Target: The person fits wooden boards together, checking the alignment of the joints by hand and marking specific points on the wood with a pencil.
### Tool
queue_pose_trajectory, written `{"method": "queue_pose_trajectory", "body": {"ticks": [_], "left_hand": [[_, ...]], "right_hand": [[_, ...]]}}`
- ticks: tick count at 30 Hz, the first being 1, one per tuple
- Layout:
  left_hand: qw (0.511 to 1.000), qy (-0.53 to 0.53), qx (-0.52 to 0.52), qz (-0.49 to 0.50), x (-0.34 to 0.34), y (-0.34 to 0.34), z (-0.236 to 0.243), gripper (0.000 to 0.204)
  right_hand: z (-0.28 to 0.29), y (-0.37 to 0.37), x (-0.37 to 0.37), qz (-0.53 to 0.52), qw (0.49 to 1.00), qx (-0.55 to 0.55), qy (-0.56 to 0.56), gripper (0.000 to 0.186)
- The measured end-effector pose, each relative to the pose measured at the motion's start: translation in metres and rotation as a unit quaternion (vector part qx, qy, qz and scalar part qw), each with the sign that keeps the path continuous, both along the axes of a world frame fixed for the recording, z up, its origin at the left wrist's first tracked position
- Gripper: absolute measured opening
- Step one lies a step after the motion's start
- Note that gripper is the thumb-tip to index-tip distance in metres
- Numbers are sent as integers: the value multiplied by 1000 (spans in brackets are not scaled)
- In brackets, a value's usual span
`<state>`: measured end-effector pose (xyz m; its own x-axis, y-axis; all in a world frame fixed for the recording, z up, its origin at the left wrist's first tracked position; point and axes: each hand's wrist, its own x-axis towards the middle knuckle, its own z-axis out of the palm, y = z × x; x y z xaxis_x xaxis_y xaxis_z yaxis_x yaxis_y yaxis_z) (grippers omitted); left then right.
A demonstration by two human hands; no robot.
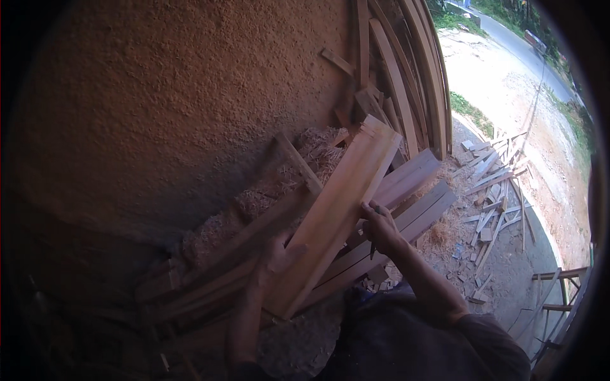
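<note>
A long, pale wooden board (343,197) slants in front of me, its far end up and to the right, over other lumber. My left hand (277,254) grips its left edge, the thumb lying across the face and the other fingers hidden. At the right edge, about midway along, my right hand (381,230) is closed with its fingertips touching the board. A slim dark pencil-like stick (372,251) pokes out below that hand; its exact kind is too small to make out.
Beneath and beside the board lie more planks (422,213). Wood shavings (318,155) heap up along a rough brown wall (190,95). Tall boards (397,70) lean there. Offcuts (492,184) litter the ground at right, near a wooden frame (559,292).
</note>
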<state>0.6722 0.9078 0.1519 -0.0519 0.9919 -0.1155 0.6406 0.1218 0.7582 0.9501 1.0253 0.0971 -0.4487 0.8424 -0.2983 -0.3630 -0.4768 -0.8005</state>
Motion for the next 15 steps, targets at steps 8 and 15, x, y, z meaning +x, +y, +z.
{"method": "queue_pose_trajectory", "body": {"ticks": [8,15], "left_hand": [[859,457,230,1,118,-47,37,40],[738,578,347,9,143,-62,28,30]], "right_hand": [[23,16,9,-22,922,-211,325,57],[-17,26,16,119,838,-129,516,54]]}}
